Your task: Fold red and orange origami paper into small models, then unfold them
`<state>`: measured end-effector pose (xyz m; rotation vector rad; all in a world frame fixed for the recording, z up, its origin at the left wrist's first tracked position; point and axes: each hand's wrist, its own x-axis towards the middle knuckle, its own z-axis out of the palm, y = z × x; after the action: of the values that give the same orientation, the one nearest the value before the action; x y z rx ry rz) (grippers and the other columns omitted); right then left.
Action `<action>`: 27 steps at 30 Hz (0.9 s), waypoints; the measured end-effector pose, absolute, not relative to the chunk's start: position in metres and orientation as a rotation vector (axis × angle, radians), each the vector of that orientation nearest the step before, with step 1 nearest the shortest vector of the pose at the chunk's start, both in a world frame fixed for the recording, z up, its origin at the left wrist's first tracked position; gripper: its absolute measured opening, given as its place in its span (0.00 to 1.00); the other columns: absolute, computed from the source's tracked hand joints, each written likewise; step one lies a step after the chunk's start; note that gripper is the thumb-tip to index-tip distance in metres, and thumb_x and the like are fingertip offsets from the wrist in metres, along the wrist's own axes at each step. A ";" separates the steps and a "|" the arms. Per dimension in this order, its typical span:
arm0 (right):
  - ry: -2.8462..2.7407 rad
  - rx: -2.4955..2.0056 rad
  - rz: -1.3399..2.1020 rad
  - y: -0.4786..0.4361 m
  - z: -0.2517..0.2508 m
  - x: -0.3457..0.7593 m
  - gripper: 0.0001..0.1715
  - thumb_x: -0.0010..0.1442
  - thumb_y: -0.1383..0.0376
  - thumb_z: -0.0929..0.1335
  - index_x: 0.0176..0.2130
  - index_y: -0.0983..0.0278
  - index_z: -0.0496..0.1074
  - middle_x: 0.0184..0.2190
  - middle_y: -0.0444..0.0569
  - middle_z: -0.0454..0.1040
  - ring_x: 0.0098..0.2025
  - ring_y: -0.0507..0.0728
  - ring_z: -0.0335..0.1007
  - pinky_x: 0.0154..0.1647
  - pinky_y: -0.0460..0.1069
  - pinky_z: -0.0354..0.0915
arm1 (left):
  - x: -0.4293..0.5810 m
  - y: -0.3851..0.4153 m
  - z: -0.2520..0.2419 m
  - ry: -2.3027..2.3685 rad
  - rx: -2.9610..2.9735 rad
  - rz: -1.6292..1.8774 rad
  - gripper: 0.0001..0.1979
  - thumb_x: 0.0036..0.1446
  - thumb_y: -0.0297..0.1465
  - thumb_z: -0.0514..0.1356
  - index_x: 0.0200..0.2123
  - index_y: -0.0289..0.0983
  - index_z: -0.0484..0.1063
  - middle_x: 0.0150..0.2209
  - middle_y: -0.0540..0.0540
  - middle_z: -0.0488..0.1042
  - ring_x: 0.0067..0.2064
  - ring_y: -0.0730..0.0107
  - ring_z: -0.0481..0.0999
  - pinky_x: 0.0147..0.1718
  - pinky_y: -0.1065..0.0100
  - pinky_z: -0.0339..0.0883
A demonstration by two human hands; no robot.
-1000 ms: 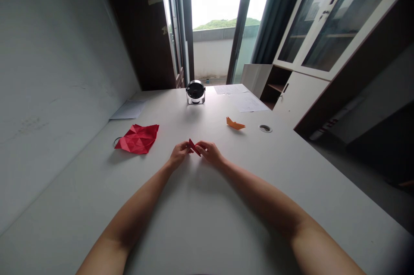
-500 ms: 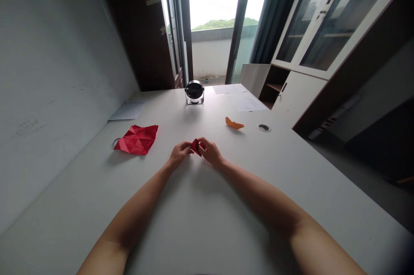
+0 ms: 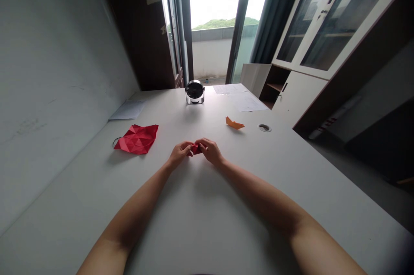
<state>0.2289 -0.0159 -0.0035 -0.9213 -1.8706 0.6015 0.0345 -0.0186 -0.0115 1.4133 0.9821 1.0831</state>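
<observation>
A small piece of folded red paper [image 3: 196, 150] is held between my two hands above the middle of the white table [image 3: 200, 223]. My left hand [image 3: 180, 153] pinches its left side with thumb and fingers. On the other side, my right hand [image 3: 209, 150] grips the right part, and its fingers hide some of the folds. An orange folded paper boat [image 3: 234, 123] lies beyond my right hand. To the left rests a larger red sheet [image 3: 138, 139], unfolded and marked with creases.
A round black device on a metal stand [image 3: 195, 92] stands near the far edge. White papers [image 3: 249, 101] lie at the back right, and another stack [image 3: 127, 110] sits by the left wall. A round cable hole [image 3: 264, 128] is set in the table's right side.
The folded red paper has turned between my fingers, from a pointed upright shape to a lower, wider one. Both hands stay in nearly the same place.
</observation>
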 end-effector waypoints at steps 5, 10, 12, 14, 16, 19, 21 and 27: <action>-1.867 -0.912 0.611 -0.013 -0.006 0.229 0.15 0.65 0.67 0.61 0.38 0.61 0.76 0.36 0.49 0.75 0.37 0.54 0.71 0.40 0.48 0.65 | 0.035 -0.019 -0.011 0.952 1.386 1.073 0.19 0.53 0.43 0.67 0.40 0.33 0.76 0.35 0.43 0.79 0.31 0.68 0.77 0.34 0.65 0.72; -1.847 -0.910 0.658 -0.015 -0.007 0.228 0.16 0.66 0.65 0.60 0.39 0.61 0.76 0.36 0.49 0.77 0.37 0.55 0.71 0.42 0.50 0.66 | 0.034 -0.018 -0.013 0.967 1.359 1.097 0.18 0.52 0.41 0.68 0.39 0.33 0.76 0.33 0.44 0.79 0.31 0.68 0.76 0.34 0.65 0.71; -1.820 -0.939 0.692 -0.016 -0.008 0.228 0.16 0.68 0.63 0.60 0.42 0.61 0.75 0.35 0.48 0.77 0.35 0.55 0.71 0.40 0.49 0.66 | 0.034 -0.017 -0.014 0.970 1.361 1.122 0.17 0.52 0.41 0.67 0.38 0.33 0.76 0.31 0.45 0.78 0.30 0.69 0.76 0.34 0.66 0.70; -1.795 -0.976 0.712 -0.016 -0.009 0.228 0.16 0.68 0.60 0.61 0.47 0.60 0.74 0.32 0.47 0.77 0.32 0.54 0.70 0.36 0.48 0.66 | 0.033 -0.016 -0.016 0.981 1.366 1.150 0.16 0.52 0.40 0.67 0.38 0.33 0.76 0.30 0.46 0.77 0.30 0.70 0.75 0.34 0.67 0.70; -1.809 -1.000 0.717 -0.014 -0.011 0.228 0.17 0.66 0.58 0.64 0.52 0.60 0.72 0.29 0.45 0.76 0.29 0.53 0.69 0.33 0.47 0.65 | 0.032 -0.015 -0.018 1.002 1.364 1.174 0.16 0.53 0.40 0.67 0.38 0.33 0.76 0.31 0.46 0.78 0.30 0.70 0.75 0.34 0.67 0.70; -1.881 -1.037 0.724 -0.010 -0.015 0.228 0.21 0.62 0.60 0.67 0.55 0.58 0.70 0.27 0.42 0.75 0.27 0.52 0.68 0.32 0.46 0.63 | 0.031 -0.013 -0.021 1.028 1.363 1.205 0.16 0.53 0.40 0.66 0.38 0.33 0.75 0.32 0.45 0.78 0.31 0.70 0.76 0.34 0.67 0.70; -1.903 -1.060 0.742 -0.008 -0.018 0.227 0.19 0.61 0.61 0.68 0.53 0.58 0.71 0.28 0.42 0.76 0.28 0.52 0.69 0.32 0.46 0.64 | 0.031 -0.013 -0.023 1.031 1.376 1.220 0.15 0.54 0.40 0.65 0.39 0.33 0.75 0.33 0.45 0.78 0.31 0.70 0.76 0.34 0.67 0.71; -1.821 -1.034 0.824 -0.007 -0.023 0.224 0.10 0.63 0.62 0.66 0.46 0.57 0.70 0.31 0.42 0.78 0.29 0.53 0.73 0.32 0.46 0.65 | 0.033 -0.014 -0.020 0.998 1.370 1.204 0.17 0.54 0.41 0.66 0.40 0.34 0.75 0.35 0.44 0.79 0.34 0.68 0.77 0.37 0.65 0.72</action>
<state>0.2244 -0.0072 -0.0226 -1.0336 -1.8209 0.8236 0.0331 -0.0140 -0.0202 1.3698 0.9976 1.2040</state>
